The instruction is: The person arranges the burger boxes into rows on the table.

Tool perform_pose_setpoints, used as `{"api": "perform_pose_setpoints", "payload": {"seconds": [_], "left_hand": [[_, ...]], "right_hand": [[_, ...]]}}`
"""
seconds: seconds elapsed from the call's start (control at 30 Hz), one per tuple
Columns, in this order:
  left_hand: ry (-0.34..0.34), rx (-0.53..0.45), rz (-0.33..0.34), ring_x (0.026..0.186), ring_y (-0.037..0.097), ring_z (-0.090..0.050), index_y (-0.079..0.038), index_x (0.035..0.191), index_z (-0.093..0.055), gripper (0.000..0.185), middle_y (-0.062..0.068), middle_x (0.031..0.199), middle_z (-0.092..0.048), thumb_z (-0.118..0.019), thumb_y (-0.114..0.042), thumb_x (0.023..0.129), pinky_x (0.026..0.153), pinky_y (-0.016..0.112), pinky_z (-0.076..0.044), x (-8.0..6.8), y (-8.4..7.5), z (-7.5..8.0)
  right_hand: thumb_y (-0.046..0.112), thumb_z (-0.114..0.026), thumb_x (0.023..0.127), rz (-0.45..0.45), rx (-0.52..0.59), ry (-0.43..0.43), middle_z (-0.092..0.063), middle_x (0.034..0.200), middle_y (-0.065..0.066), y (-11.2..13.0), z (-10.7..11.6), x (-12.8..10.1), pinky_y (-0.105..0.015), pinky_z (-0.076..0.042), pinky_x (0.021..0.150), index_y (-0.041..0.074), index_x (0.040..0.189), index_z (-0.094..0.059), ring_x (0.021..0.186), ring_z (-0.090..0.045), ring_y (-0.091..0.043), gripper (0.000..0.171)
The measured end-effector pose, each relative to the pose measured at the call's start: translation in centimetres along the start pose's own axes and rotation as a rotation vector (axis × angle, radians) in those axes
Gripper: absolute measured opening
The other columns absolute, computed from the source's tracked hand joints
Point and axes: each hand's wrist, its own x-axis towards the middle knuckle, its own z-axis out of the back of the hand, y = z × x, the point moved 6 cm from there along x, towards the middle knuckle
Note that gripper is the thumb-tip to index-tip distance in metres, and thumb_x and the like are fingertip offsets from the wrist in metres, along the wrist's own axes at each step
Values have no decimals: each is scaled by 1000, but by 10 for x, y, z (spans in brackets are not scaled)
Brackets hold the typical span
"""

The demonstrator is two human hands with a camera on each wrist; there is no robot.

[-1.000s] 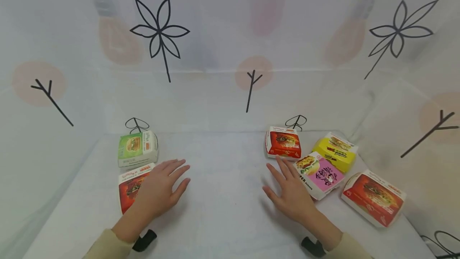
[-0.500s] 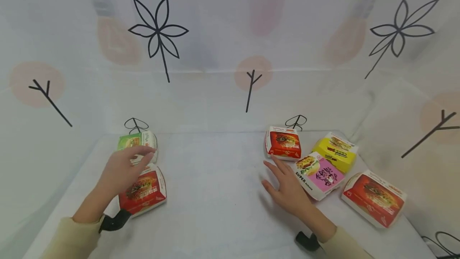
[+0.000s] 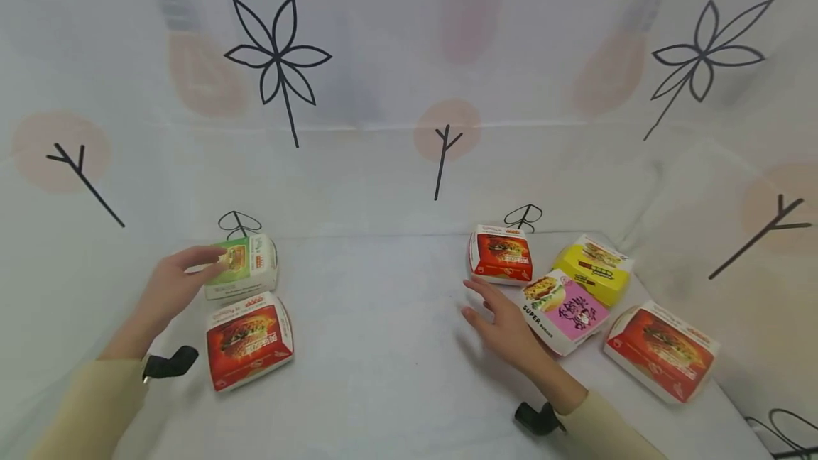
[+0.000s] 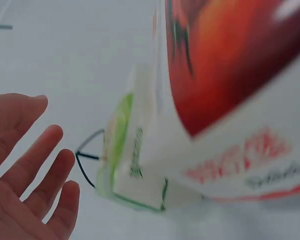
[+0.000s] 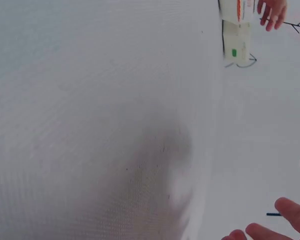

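I note my left hand spread, fingertips reaching the green box at the desk's far left, right hand flat and relaxed; grip the sides squarely, I'd judge.

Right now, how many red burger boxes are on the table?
3. One red box lies near the left hand, below the green box. One sits at the back, beyond the right hand. One lies far right. None seems hidden.

Staged recording booth, not a lived-in room: white cloth-covered worktop walled by pale fabric backdrop with black flower drawings; printed cardboard burger boxes laid out as props.
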Motion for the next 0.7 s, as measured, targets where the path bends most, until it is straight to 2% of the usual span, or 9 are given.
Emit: {"api": "perform_pose_setpoints", "payload": {"seconds": [0.13,0.27,0.37,0.53,0.7], "left_hand": [[19,-9,57,137,55,-26,-1,148,-42,60,32,149,-37,-54,-38,103,99,76,-26,11,23,3],[27,2,86,138,58,-21,-1,152,-36,66,35,151,-30,-54,-42,102,99,77,-23,21,40,6],[59,-10,117,139,58,-17,-3,155,-31,73,36,153,-25,-54,-46,101,100,78,-22,28,52,5],[119,-41,173,141,58,-14,-7,158,-22,80,34,156,-19,-55,-50,100,101,77,-21,37,69,-2],[152,-80,220,141,57,-17,-9,159,-20,84,32,157,-20,-55,-55,98,102,76,-22,41,78,-7]], "right_hand": [[28,-64,99,2,68,17,-41,155,-10,1,-2,2,-52,-42,104,20,147,-48,136,-44,-36,51],[27,-63,99,18,124,31,-41,155,-8,2,-3,3,-51,-40,106,17,147,-49,139,-41,-32,51],[27,-63,99,26,157,43,-42,155,-7,2,-5,3,-51,-39,107,15,147,-48,139,-41,-31,51],[30,-62,99,22,192,72,-43,154,-7,0,-9,4,-50,-39,107,14,148,-47,139,-41,-31,54],[32,-63,99,-6,205,88,-44,153,-4,-1,-12,6,-48,-39,108,16,149,-46,140,-41,-28,56]]}}
